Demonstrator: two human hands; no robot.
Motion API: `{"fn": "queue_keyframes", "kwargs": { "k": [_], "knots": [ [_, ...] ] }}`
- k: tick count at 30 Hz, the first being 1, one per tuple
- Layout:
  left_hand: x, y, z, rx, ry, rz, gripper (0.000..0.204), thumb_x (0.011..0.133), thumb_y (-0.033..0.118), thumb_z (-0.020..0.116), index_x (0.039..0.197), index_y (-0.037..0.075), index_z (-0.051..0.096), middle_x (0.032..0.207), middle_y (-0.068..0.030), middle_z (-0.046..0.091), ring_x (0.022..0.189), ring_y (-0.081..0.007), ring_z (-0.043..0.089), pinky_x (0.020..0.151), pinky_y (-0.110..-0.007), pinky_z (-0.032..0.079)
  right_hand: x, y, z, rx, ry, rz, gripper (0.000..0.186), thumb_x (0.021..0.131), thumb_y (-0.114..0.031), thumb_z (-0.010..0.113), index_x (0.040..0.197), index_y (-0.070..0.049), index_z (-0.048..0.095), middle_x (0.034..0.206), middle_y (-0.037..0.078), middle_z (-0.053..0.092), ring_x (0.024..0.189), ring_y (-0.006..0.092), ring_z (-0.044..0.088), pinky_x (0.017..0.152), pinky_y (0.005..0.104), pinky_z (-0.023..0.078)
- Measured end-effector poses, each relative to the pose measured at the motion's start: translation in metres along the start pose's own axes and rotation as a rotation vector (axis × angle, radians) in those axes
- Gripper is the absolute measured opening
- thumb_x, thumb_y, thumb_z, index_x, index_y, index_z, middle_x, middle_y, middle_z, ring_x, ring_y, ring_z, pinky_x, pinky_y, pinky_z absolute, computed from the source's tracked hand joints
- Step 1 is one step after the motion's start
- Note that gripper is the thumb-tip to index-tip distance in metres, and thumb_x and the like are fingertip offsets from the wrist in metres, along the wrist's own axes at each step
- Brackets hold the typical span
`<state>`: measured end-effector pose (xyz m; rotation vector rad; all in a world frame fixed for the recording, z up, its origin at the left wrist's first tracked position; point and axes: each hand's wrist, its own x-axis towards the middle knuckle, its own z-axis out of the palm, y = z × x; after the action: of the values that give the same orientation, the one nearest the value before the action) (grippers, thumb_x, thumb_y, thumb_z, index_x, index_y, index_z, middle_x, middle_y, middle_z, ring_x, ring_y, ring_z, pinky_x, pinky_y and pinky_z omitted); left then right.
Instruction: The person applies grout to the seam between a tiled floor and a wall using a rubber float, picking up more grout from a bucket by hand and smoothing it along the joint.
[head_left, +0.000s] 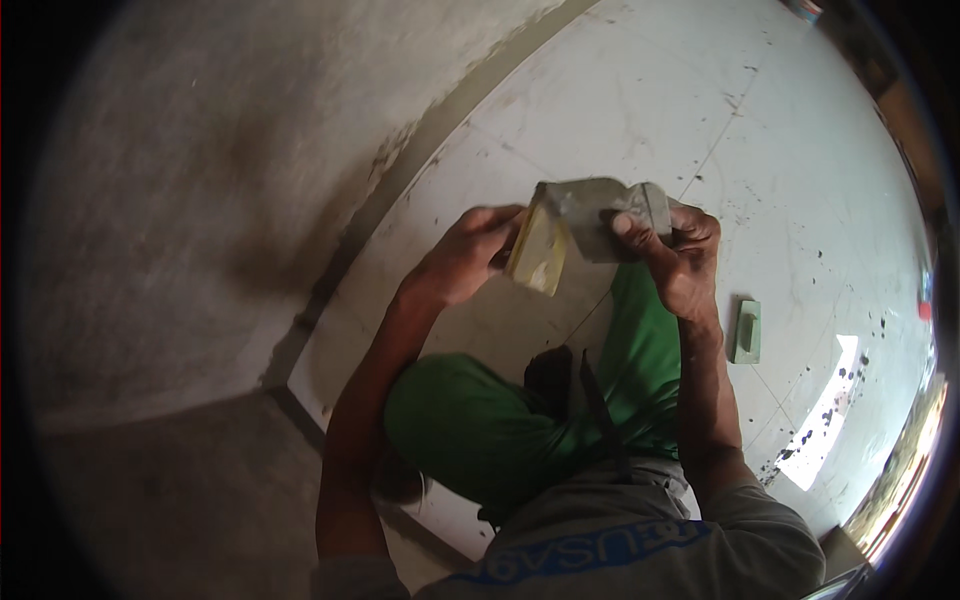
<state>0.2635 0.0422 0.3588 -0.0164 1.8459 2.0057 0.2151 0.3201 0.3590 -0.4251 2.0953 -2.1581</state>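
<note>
Both of my hands are raised in front of me, over the tiled floor. My left hand [462, 257] is closed on the edge of a yellowish rectangular board [542, 255] that looks like a plastering float; a pale smear marks its face and any handle is hidden. In my right hand [678, 256] is a thin, flat grey plate [590, 215], like a scraper, with an uneven upper edge. My thumb presses on its near face, with the fingers behind. The plate's left end meets or overlaps the board; I cannot tell which.
A small green hand float [746, 332] lies on the white tiled floor [620, 110] to my right, among dark specks. A grey plastered wall [200, 200] rises on the left, meeting the floor in a corner. My green-trousered legs [470, 420] are folded beneath my hands.
</note>
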Motion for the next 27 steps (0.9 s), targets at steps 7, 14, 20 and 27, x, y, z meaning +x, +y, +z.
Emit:
{"fn": "queue_keyframes", "kwargs": {
  "k": [7, 14, 20, 27],
  "knots": [
    [0.017, -0.032, -0.005, -0.25, -0.038, -0.034, 0.041, 0.116, 0.025, 0.054, 0.145, -0.002, 0.063, 0.125, -0.0067, 0.074, 0.111, -0.0125, 0.071, 0.1, -0.033, 0.057, 0.035, 0.186, -0.034, 0.068, 0.042, 0.12, 0.03, 0.102, -0.026, 0.078, 0.111, 0.002, 0.082, 0.092, 0.001, 0.077, 0.084, 0.0084, 0.065, 0.077, 0.0311, 0.055],
    [0.003, -0.079, -0.049, -0.808, 0.161, 0.361, 0.049, 0.116, 0.032, 0.055, 0.148, -0.005, 0.059, 0.138, -0.0085, 0.072, 0.127, -0.0187, 0.068, 0.115, -0.04, 0.052, 0.001, 0.186, 0.026, 0.017, -0.055, 0.503, 0.024, 0.1, -0.023, 0.082, 0.111, -0.002, 0.083, 0.098, 0.0, 0.078, 0.09, 0.0081, 0.064, 0.082, 0.0308, 0.054],
    [0.003, -0.082, -0.046, -0.532, 0.241, 0.229, 0.047, 0.119, 0.031, 0.049, 0.147, -0.005, 0.062, 0.134, -0.0082, 0.073, 0.123, -0.0162, 0.069, 0.111, -0.038, 0.054, 0.037, 0.073, 0.051, 0.013, -0.112, -0.05, 0.014, 0.1, -0.007, 0.08, 0.114, -0.004, 0.083, 0.1, 0.005, 0.08, 0.09, 0.014, 0.067, 0.084, 0.0316, 0.054],
    [0.01, -0.075, -0.036, -0.505, 0.248, 0.309, 0.042, 0.12, 0.028, 0.049, 0.14, -0.005, 0.067, 0.129, -0.0102, 0.075, 0.117, -0.0151, 0.071, 0.107, -0.037, 0.057, 0.012, 0.05, 0.08, -0.236, -0.217, -0.507, 0.028, 0.094, 0.009, 0.071, 0.115, -0.006, 0.082, 0.103, 0.014, 0.078, 0.079, 0.0252, 0.065, 0.073, 0.0365, 0.054]
  ]
}}
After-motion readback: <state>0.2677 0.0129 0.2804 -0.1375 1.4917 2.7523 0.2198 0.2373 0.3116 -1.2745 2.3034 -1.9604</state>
